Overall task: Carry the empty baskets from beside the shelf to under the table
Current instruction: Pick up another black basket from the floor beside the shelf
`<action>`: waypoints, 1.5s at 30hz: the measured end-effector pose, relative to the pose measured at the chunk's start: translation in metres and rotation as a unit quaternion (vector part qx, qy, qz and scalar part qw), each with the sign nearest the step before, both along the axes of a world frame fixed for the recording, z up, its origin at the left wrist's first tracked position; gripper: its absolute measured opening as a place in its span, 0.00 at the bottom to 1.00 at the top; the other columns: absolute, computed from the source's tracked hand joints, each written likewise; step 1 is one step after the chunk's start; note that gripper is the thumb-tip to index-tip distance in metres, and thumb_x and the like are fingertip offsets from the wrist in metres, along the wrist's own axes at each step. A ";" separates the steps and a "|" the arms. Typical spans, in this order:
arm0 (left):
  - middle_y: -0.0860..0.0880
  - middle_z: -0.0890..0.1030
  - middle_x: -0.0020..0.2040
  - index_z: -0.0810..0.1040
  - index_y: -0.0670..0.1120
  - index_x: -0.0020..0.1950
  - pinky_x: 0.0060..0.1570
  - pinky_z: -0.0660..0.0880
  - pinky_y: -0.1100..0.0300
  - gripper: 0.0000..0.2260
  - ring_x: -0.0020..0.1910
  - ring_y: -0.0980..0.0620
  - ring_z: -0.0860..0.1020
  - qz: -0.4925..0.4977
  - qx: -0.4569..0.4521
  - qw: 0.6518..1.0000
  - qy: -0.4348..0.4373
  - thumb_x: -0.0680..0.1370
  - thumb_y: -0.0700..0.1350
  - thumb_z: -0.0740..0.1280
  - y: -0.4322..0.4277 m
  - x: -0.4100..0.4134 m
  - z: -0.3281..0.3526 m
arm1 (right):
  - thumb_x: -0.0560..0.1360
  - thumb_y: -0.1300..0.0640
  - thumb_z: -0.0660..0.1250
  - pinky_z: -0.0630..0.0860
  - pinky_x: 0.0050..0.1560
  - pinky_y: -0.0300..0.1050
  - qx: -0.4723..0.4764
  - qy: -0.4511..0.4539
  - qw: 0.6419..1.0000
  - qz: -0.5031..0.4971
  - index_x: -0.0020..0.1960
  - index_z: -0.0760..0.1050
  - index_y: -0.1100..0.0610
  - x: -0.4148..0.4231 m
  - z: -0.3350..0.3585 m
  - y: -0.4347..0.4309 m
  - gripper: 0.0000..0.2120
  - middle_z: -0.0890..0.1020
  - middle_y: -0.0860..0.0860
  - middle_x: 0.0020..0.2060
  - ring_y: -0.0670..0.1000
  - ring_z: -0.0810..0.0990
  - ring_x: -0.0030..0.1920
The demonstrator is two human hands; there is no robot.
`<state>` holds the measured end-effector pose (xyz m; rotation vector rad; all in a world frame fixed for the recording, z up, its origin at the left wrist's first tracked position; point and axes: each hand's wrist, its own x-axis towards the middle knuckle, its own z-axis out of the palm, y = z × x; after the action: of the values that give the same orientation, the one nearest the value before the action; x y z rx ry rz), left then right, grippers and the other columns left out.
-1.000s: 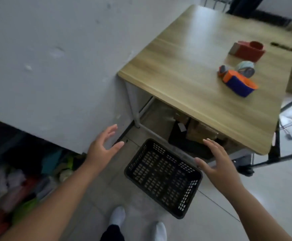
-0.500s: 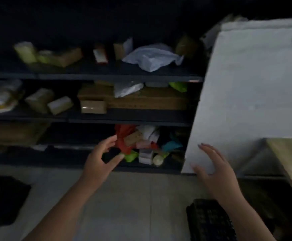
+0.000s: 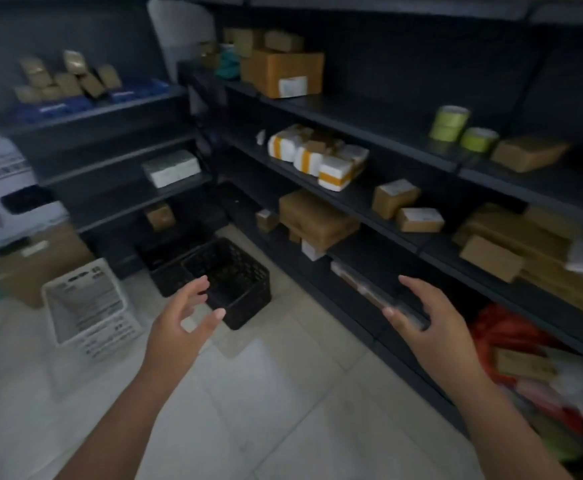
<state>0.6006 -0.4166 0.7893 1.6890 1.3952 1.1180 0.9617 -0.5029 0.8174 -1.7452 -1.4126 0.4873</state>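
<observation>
A stockroom or parcel storeroom, by every sign. Dark metal shelving along two walls, meeting in a corner, tiers loaded with brown cardboard boxes, taped parcels bearing white labels, and white packets banded in orange. Rolls of green tape on one tier. Bagged soft goods crammed into the lowest level. On the pale tiled floor, black plastic baskets, a white crate, and more cartons stacked at the left.
</observation>
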 end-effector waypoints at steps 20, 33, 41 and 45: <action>0.59 0.80 0.61 0.76 0.57 0.67 0.56 0.72 0.62 0.23 0.57 0.65 0.78 0.296 -0.051 0.954 -0.017 0.72 0.54 0.73 0.251 -0.137 -0.054 | 0.70 0.38 0.66 0.68 0.62 0.41 -0.045 -0.028 0.960 0.276 0.70 0.72 0.50 -0.140 -0.034 0.477 0.31 0.74 0.43 0.64 0.42 0.71 0.64; 0.57 0.80 0.61 0.74 0.62 0.62 0.57 0.75 0.55 0.20 0.58 0.54 0.80 0.308 -0.184 0.925 -0.129 0.74 0.46 0.75 0.477 -0.181 -0.193 | 0.74 0.47 0.72 0.71 0.67 0.46 -0.098 -0.116 0.939 0.308 0.69 0.74 0.51 -0.269 -0.105 0.736 0.25 0.77 0.47 0.65 0.47 0.73 0.66; 0.54 0.77 0.66 0.72 0.51 0.72 0.60 0.70 0.58 0.25 0.62 0.54 0.76 0.397 -0.257 0.861 -0.187 0.76 0.49 0.73 0.593 -0.147 -0.317 | 0.74 0.43 0.70 0.69 0.68 0.50 -0.129 -0.195 0.906 0.352 0.72 0.70 0.51 -0.323 -0.234 0.894 0.29 0.76 0.49 0.67 0.51 0.72 0.68; 0.53 0.75 0.66 0.70 0.53 0.72 0.62 0.70 0.56 0.27 0.63 0.52 0.75 0.468 -0.298 0.799 -0.231 0.75 0.49 0.74 0.635 -0.101 -0.405 | 0.74 0.42 0.70 0.70 0.66 0.54 -0.143 -0.237 0.880 0.387 0.73 0.68 0.50 -0.337 -0.333 0.964 0.31 0.75 0.50 0.68 0.53 0.72 0.68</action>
<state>0.5000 0.2184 0.3841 0.1739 1.9889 1.2469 0.6246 0.4614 0.4842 -1.5100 -2.5247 0.7453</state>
